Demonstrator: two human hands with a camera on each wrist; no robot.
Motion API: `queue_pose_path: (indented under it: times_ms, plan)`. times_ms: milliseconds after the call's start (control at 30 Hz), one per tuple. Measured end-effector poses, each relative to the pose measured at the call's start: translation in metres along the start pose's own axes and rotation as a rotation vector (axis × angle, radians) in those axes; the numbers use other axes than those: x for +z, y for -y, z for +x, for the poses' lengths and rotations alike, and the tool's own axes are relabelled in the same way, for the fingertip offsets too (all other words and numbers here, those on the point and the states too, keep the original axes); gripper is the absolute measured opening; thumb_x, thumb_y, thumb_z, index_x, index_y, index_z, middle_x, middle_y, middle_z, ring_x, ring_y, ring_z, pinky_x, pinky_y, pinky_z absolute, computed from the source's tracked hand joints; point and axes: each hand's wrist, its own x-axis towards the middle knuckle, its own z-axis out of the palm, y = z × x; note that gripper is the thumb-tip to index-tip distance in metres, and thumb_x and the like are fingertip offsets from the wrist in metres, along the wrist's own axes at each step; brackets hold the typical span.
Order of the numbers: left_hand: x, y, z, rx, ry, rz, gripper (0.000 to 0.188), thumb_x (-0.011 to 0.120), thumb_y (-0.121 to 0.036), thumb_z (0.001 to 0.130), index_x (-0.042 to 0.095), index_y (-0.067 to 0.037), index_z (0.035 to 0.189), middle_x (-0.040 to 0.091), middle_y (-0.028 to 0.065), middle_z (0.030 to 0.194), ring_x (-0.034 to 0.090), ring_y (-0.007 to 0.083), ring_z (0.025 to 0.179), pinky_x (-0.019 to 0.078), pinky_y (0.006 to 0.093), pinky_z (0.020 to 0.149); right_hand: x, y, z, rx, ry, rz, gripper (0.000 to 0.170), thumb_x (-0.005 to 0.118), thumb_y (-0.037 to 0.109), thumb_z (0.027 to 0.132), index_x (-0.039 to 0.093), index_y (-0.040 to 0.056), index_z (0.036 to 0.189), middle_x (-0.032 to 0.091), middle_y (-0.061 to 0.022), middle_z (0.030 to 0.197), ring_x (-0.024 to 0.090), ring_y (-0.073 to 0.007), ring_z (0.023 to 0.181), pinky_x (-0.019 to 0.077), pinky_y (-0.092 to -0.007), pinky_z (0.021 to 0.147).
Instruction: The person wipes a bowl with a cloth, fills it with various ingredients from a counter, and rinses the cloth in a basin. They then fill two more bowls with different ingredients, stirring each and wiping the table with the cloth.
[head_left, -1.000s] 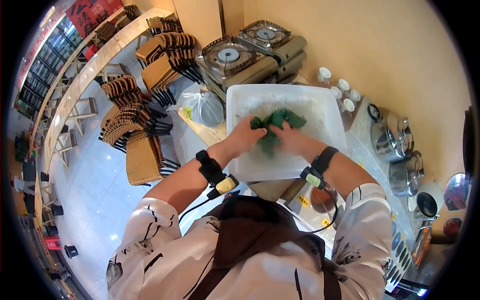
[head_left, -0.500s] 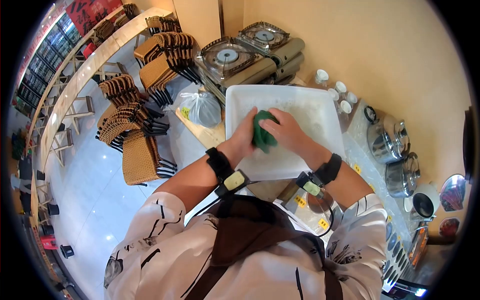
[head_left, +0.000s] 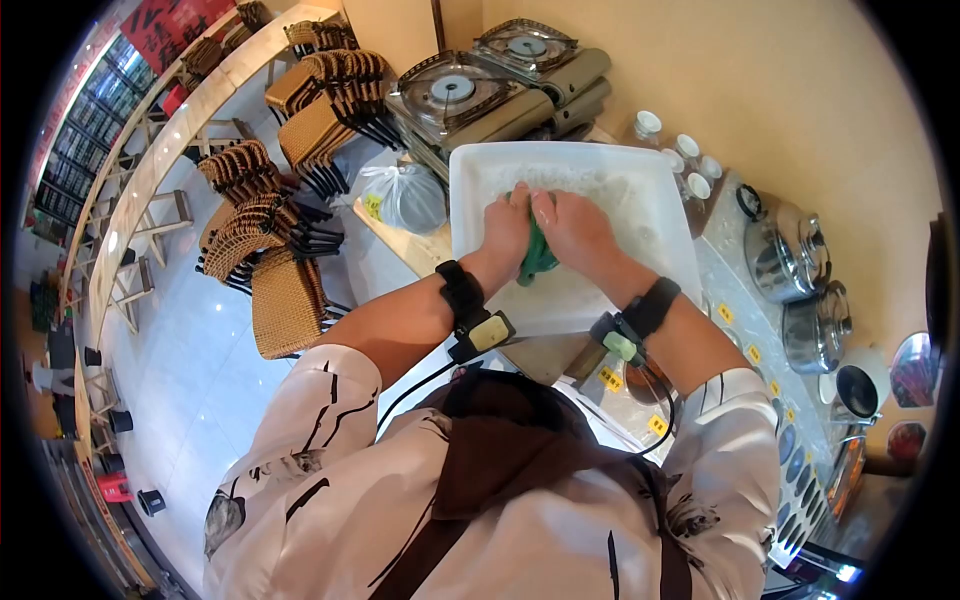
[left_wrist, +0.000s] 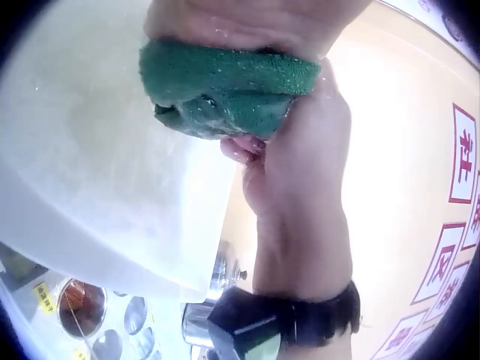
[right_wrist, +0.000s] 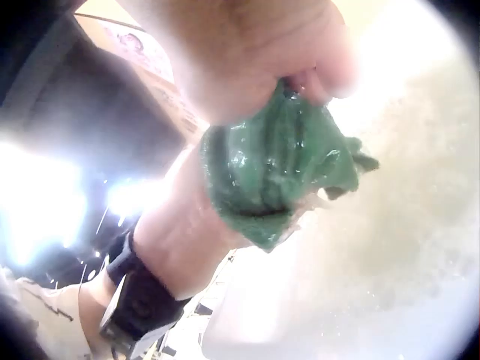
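A wet green cloth [head_left: 538, 252] is bunched between both hands above a white plastic tub [head_left: 478, 305] holding cloudy, foamy water. The left hand [head_left: 507, 232] grips it from the left, and the right hand [head_left: 578, 235] grips it from the right, side by side with thumbs near each other. In the left wrist view the cloth [left_wrist: 225, 90] forms a thick folded roll between the hands. The right wrist view shows the cloth [right_wrist: 277, 165] shiny and wrinkled, with a loose end sticking out. Parts of the cloth are hidden inside the fists.
Portable gas stoves [head_left: 455, 95] stand behind the tub. A tied plastic bag [head_left: 405, 197] lies to its left, on a wooden surface. White cups [head_left: 688, 146] and steel pots [head_left: 785, 255] are on the right. Stacked wicker chairs [head_left: 285, 300] fill the floor at left.
The cloth, spread loosely at the water a second ago, was gathered into a bundle and now hangs in both fists. The hands have turned to sit side by side, slightly farther back.
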Motion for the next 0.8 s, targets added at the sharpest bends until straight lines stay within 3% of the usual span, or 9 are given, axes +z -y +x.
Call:
queue_pose_path:
  times_ms: [33,100,133,200,300,400,533,700,800]
  plan:
    - [-0.001,0.012,0.002,-0.002,0.005,0.001,0.04,0.047,-0.033,0.09,0.052,0.005,0.101,0.057,0.0163,0.084,0.056,0.023,0.075,0.0459,0.0356,0.068,0.002,-0.007,0.002,0.005,-0.003,0.0,0.052,0.035,0.041,0.089,0.063,-0.0015,0.079,0.061,-0.0228,0.075,0.059,-0.039,0.075,0.0464,-0.0449,0.072]
    - [-0.006,0.036,0.007,0.32,0.084,0.373,0.036,0.043,-0.033,0.093,0.053,0.001,0.096,0.057,0.009,0.08,0.055,0.0173,0.066,0.0474,0.0311,0.058,0.007,-0.029,0.011,0.095,0.008,0.027,0.052,0.034,0.04,0.089,0.063,-0.0022,0.077,0.061,-0.0234,0.077,0.06,-0.0384,0.076,0.0461,-0.0447,0.073]
    - [-0.001,0.015,-0.002,0.322,0.084,0.376,0.036,0.043,-0.033,0.093,0.053,0.001,0.096,0.057,0.009,0.08,0.055,0.0173,0.066,0.0474,0.0311,0.058,0.009,-0.046,0.015,0.094,0.006,0.03,0.052,0.034,0.04,0.089,0.063,-0.0022,0.077,0.061,-0.0234,0.077,0.06,-0.0384,0.076,0.0461,-0.0447,0.073]
    - [0.017,-0.046,-0.031,-0.13,0.092,0.111,0.036,0.047,-0.033,0.092,0.053,0.002,0.094,0.056,0.0071,0.079,0.053,0.015,0.067,0.0446,0.0272,0.059,0.01,-0.077,0.017,-0.069,-0.009,-0.16,0.051,0.035,0.039,0.088,0.063,-0.002,0.078,0.062,-0.0227,0.079,0.06,-0.0382,0.078,0.0459,-0.0434,0.075]
    - [0.011,-0.055,-0.027,-0.09,0.08,0.281,0.029,0.056,-0.027,0.087,0.053,0.001,0.089,0.055,0.0048,0.077,0.05,0.0133,0.066,0.0423,0.0255,0.059,-0.03,-0.057,0.009,0.125,0.061,-0.026,0.043,0.043,0.035,0.086,0.064,-0.0017,0.084,0.063,-0.0215,0.082,0.06,-0.0364,0.082,0.0461,-0.0411,0.077]
    - [-0.011,-0.069,-0.027,0.052,0.116,0.536,0.024,0.063,-0.02,0.082,0.051,0.001,0.085,0.052,0.0059,0.072,0.049,0.0134,0.066,0.0425,0.0264,0.059,-0.046,-0.077,0.005,-0.033,0.079,0.194,0.034,0.052,0.029,0.082,0.065,-0.0007,0.091,0.064,-0.0193,0.085,0.06,-0.0346,0.085,0.0463,-0.0394,0.077]
    - [-0.031,-0.076,-0.027,0.138,0.215,0.848,0.024,0.065,-0.015,0.078,0.048,0.002,0.084,0.053,0.0106,0.075,0.052,0.0192,0.069,0.0436,0.0303,0.062,-0.051,-0.094,-0.007,0.028,0.156,0.129,0.031,0.057,0.025,0.08,0.065,0.0003,0.097,0.063,-0.0195,0.092,0.06,-0.0336,0.087,0.0464,-0.038,0.079]
    - [-0.03,-0.07,-0.039,0.173,0.2,0.993,0.036,0.061,-0.022,0.08,0.049,0.004,0.103,0.056,0.0223,0.102,0.054,0.0356,0.098,0.0435,0.0374,0.082,-0.048,-0.088,-0.003,0.14,0.299,-0.471,0.04,0.056,0.025,0.081,0.056,0.0038,0.115,0.057,-0.0253,0.103,0.057,-0.0369,0.096,0.0455,-0.0393,0.084]
    - [-0.024,-0.06,-0.042,0.15,0.342,0.916,0.05,0.061,-0.025,0.08,0.045,0.005,0.117,0.053,0.0247,0.112,0.051,0.0355,0.106,0.0418,0.0357,0.088,-0.011,-0.105,0.006,-0.044,0.233,-0.227,0.048,0.055,0.024,0.082,0.046,0.0063,0.125,0.055,-0.027,0.104,0.056,-0.039,0.097,0.0452,-0.0415,0.085]
